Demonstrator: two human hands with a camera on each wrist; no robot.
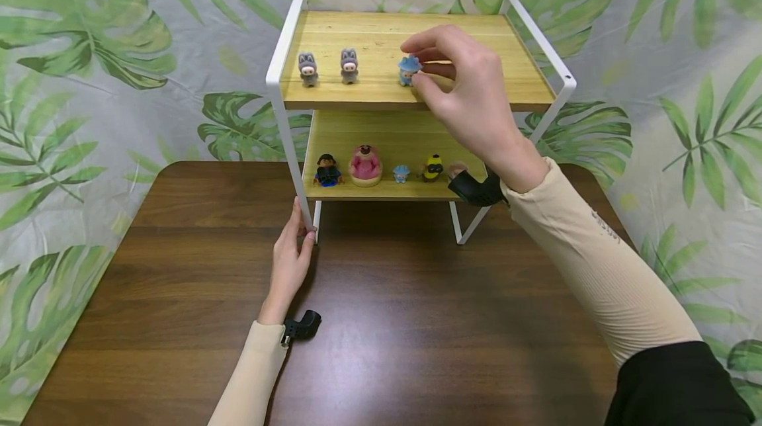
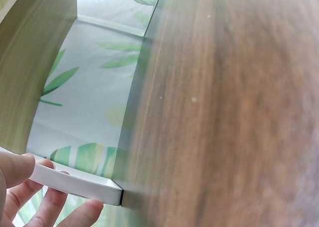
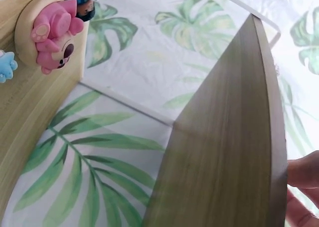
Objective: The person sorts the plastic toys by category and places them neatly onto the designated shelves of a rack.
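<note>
A small blue figurine with a wide hat (image 1: 408,71) is near the front edge of the shelf rack's top board (image 1: 369,96). My right hand (image 1: 470,85) holds it at its right side, with the thumb against it and other fingers behind; the index finger arches over the hat. In the right wrist view, the board hides the figurine and only part of the right hand (image 3: 303,179) shows. Low on the rack, my left hand (image 1: 290,259) grips the white front-left leg (image 2: 75,182), thumb on one side and fingers on the other.
Two grey rabbit-eared figurines, one (image 1: 308,70) beside the other (image 1: 349,67), stand top left. On the lower board are a dark-haired figurine (image 1: 327,170), a pink bear (image 1: 366,167), another blue figurine (image 1: 401,174) and a yellow-and-black one (image 1: 432,168). The rack stands on a brown table (image 1: 381,320).
</note>
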